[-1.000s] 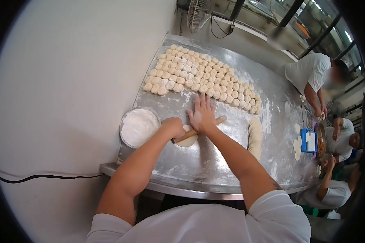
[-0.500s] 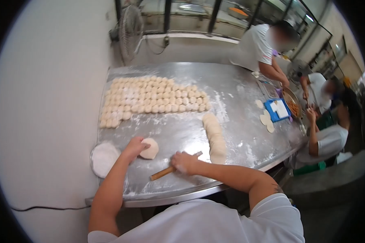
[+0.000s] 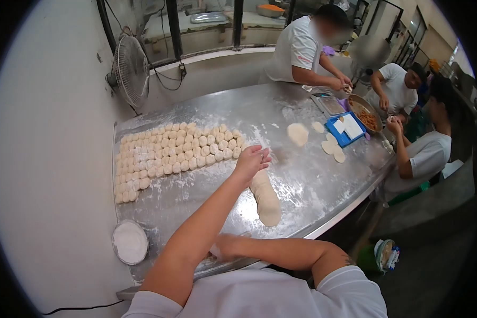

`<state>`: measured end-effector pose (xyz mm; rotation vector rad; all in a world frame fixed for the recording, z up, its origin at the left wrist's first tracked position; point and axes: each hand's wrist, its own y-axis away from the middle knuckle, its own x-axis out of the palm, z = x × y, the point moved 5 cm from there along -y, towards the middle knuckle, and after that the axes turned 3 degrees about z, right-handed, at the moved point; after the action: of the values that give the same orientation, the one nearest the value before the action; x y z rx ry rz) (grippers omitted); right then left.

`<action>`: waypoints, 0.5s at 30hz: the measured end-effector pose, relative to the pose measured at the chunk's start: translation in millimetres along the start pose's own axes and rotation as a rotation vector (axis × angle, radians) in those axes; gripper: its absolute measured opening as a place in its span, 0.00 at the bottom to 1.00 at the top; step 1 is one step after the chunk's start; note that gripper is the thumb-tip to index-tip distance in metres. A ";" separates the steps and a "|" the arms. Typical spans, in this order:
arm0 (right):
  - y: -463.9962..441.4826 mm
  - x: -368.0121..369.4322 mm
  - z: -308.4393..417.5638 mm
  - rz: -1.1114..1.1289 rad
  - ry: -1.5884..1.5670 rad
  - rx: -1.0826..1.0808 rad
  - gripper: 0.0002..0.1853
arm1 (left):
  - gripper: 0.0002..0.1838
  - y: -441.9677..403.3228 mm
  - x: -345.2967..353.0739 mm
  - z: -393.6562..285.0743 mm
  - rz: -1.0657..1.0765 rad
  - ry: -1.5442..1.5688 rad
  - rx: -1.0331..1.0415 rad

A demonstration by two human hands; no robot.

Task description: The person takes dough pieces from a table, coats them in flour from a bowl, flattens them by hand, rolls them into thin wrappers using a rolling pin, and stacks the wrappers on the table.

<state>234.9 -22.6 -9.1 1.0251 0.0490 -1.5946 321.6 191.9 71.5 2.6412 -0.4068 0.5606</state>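
My left hand (image 3: 252, 162) is stretched far over the table, fingers apart and holding nothing. It is above the far end of a thick dough log (image 3: 266, 202) and beside the rows of dough pieces (image 3: 180, 149). Beyond its fingertips is a flat dough round (image 3: 297, 134); whether it touches the table I cannot tell. Close to the front edge, my right hand (image 3: 226, 247) is blurred and partly behind my left forearm. It is closed on the rolling pin, which is mostly hidden.
A bowl of white flour (image 3: 130, 242) stands at the left edge. Several dough rounds (image 3: 334, 148) lie near a blue scale (image 3: 346, 129) and a pan of filling (image 3: 364, 115). Three people work at the far right. A fan (image 3: 131, 71) stands by the wall.
My left hand has swung from the left toward the far right and let go of the dough round, which is now near the scale. My right hand has come nearer the front edge.
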 end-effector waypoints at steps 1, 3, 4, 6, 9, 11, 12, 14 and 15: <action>1.7 -1.5 -3.5 0.004 0.012 0.026 0.17 | 0.27 2.0 -5.5 4.1 0.016 -0.116 0.002; 6.5 -16.5 -6.0 0.008 0.040 0.066 0.17 | 0.27 20.7 -32.2 18.2 0.039 -0.355 0.006; 8.5 -23.7 -5.4 0.035 0.050 0.092 0.17 | 0.22 21.4 -57.1 35.0 0.040 -0.501 0.078; 13.9 -39.5 -7.7 0.090 0.075 0.147 0.17 | 0.16 37.6 -119.5 59.9 -0.068 -0.710 0.177; 19.7 -50.0 -17.1 0.095 0.052 0.111 0.19 | 0.14 108.1 -177.6 24.9 -0.260 -0.954 0.049; 22.2 -52.7 -22.4 0.099 0.036 0.107 0.18 | 0.14 135.0 -221.0 13.2 -0.355 -1.143 -0.097; 24.1 -54.8 -21.7 0.105 0.035 0.115 0.18 | 0.14 146.3 -246.0 10.8 -0.406 -1.184 -0.111; 28.5 -62.7 -9.1 0.117 0.014 0.104 0.17 | 0.14 176.0 -285.2 1.9 -0.565 -1.197 -0.047; 31.3 -67.2 -2.4 0.119 -0.009 0.095 0.17 | 0.15 190.5 -301.6 -8.7 -0.665 -1.173 0.040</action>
<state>257.4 21.1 46.5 1.0741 -0.0929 -1.5044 -13.9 87.8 8.5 2.6151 0.2057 -1.2171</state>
